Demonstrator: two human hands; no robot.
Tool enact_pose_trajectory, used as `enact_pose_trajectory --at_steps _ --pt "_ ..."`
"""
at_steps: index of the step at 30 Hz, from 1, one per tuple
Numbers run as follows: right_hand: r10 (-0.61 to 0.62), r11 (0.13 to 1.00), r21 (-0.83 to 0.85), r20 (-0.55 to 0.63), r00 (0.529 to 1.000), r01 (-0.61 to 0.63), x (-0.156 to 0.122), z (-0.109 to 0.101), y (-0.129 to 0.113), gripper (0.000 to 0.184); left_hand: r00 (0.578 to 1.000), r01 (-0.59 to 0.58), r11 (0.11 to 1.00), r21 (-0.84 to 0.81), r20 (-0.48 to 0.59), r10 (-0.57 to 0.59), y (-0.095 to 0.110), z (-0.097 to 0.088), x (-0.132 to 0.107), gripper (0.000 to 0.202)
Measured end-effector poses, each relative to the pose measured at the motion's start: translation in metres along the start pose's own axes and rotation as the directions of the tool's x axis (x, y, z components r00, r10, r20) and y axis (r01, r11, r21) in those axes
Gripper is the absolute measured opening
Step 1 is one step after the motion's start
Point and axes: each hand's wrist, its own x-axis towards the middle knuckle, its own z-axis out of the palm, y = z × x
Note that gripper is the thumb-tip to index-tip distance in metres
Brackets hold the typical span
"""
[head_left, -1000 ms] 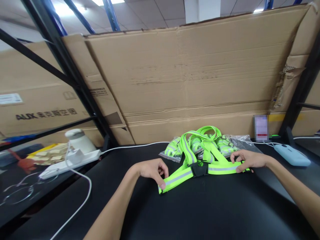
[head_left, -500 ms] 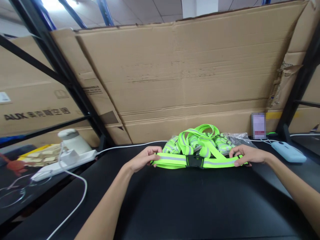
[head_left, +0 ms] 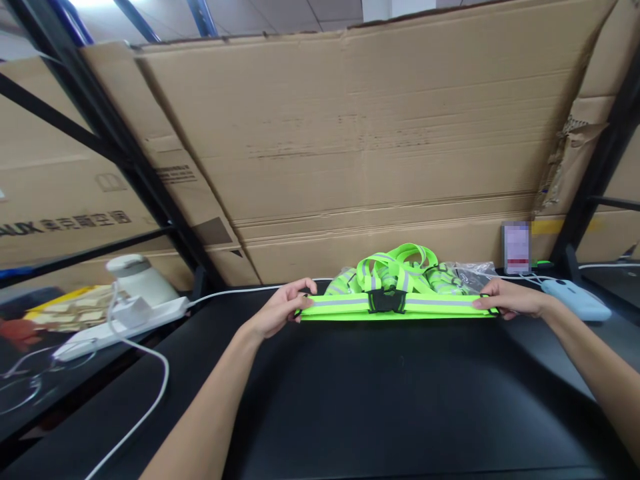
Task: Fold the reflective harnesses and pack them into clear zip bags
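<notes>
A neon green reflective belt (head_left: 345, 307) with grey stripes and a black buckle (head_left: 386, 301) is stretched flat and straight across the black table (head_left: 380, 407). My left hand (head_left: 280, 308) pinches its left end. Its right end is gripped by my right hand (head_left: 507, 299). The belt's shoulder straps (head_left: 400, 263) loop up behind the buckle, over several bagged green belts (head_left: 445, 280).
A big cardboard sheet (head_left: 360, 147) leans behind the table. At the left lie a white power strip (head_left: 120, 323), its cable and a white round device (head_left: 133, 277). To the right sit a light blue power bank (head_left: 575, 300) and clear plastic bags (head_left: 475, 270). Black rack posts stand at both sides.
Both hands moved apart and away from me, pulling the slack, slanted belt taut and level. The left end rose from the table surface.
</notes>
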Motion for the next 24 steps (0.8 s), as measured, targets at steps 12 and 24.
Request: enact_pose_trajectory --at_steps 12,24 --pt "-0.005 1.0 0.029 0.174 0.985 -0.001 0.004 0.013 -0.001 0.039 0.993 -0.051 0.997 0.055 -0.108 0.057 -0.004 -0.003 0.005 0.043" --pt "-0.104 0.912 0.388 -0.102 0.989 0.136 -0.008 -0.001 -0.008 0.04 0.985 -0.164 0.986 0.011 -0.055 0.164 0.006 0.001 0.001 0.05"
